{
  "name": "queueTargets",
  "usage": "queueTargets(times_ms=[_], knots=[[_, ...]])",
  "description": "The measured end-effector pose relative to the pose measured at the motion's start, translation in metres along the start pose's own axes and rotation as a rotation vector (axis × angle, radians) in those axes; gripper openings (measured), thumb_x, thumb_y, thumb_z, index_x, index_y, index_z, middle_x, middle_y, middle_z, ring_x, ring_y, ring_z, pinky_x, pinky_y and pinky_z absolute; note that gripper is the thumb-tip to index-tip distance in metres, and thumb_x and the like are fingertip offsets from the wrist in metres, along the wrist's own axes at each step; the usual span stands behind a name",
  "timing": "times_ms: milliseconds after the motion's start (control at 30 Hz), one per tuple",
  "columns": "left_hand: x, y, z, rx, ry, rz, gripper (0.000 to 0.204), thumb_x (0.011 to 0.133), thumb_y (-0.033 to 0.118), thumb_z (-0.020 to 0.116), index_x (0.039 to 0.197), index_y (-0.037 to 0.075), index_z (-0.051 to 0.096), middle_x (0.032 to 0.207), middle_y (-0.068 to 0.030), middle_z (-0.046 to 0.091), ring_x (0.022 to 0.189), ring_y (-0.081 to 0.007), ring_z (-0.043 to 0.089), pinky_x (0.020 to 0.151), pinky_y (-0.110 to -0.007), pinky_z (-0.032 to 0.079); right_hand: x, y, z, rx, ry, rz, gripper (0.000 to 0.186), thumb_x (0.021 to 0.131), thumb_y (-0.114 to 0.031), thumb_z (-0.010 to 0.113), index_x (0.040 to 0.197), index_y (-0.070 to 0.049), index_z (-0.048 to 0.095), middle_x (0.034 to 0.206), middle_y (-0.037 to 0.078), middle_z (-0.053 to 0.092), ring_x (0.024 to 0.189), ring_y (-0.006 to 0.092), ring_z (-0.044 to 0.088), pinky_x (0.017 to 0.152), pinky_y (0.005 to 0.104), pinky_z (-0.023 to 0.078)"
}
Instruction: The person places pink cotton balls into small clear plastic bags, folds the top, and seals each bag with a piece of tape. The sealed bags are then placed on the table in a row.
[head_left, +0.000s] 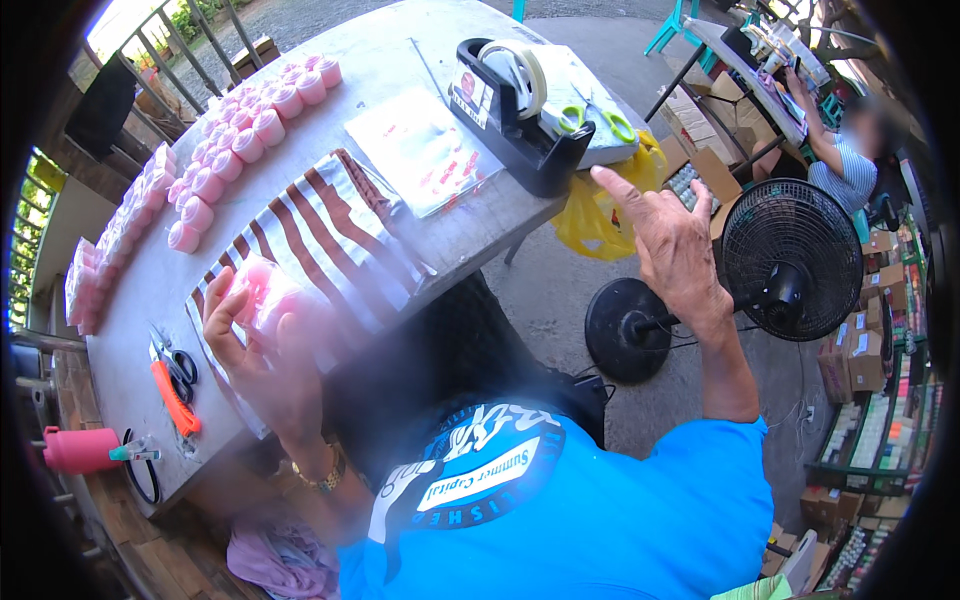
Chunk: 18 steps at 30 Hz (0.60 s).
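My left hand [245, 330] holds a soft pink bundle in clear plastic [265, 285] over a brown-and-white striped cloth [320, 250]; haze blurs this part of the picture. My right hand [665, 240] is raised at the table's right edge, index finger extended, other fingers partly bent, with nothing visible in it. Near its fingertip are a black tape dispenser [540, 150], green-handled scissors [620, 128] and a yellow plastic bag [590, 225]. Clear bags with red print [420, 155] lie beside the dispenser.
Rows of pink rolls [245, 145] line the grey table [150, 380]. An orange cutter [175, 395], black scissors [180, 365] and a pink mug [80, 450] sit left. A black fan [790, 250], stacked boxes [860, 360] and a seated person [835, 175] at another table are right.
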<state>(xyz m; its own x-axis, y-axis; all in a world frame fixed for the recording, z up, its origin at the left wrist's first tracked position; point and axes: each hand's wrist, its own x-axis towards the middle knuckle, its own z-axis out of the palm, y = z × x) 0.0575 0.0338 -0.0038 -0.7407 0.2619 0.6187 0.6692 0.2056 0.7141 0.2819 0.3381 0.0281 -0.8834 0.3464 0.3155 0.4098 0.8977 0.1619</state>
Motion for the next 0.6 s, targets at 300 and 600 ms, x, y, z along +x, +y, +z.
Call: queueTargets(times_ms=[300, 600], knots=[[0.0, -0.001, -0.001, -0.022, 0.015, 0.013, 0.041, 0.087, 0.014, 0.067, 0.122, 0.006, 0.049, 0.141, -0.0176, 0.045, 0.131, -0.0317, 0.048, 0.101, -0.047, 0.051, 0.005, 0.002, -0.002, -0.145, -0.122, 0.06, 0.081, 0.086, -0.001, 0.069, 0.153, -0.032, 0.036, 0.094, 0.006, 0.064, 0.095, 0.0207, 0.065, 0.106, 0.0643, 0.031], [-0.002, -0.003, -0.003, -0.012, 0.036, 0.017, 0.042, 0.086, 0.016, 0.068, 0.122, 0.006, 0.049, 0.141, -0.0178, 0.045, 0.131, -0.0312, 0.048, 0.099, -0.046, 0.051, 0.01, -0.013, 0.004, -0.496, -0.038, 0.079, 0.08, 0.083, -0.008, 0.076, 0.15, -0.035, 0.042, 0.089, 0.004, 0.059, 0.094, 0.021, 0.062, 0.107, 0.0684, 0.025]])
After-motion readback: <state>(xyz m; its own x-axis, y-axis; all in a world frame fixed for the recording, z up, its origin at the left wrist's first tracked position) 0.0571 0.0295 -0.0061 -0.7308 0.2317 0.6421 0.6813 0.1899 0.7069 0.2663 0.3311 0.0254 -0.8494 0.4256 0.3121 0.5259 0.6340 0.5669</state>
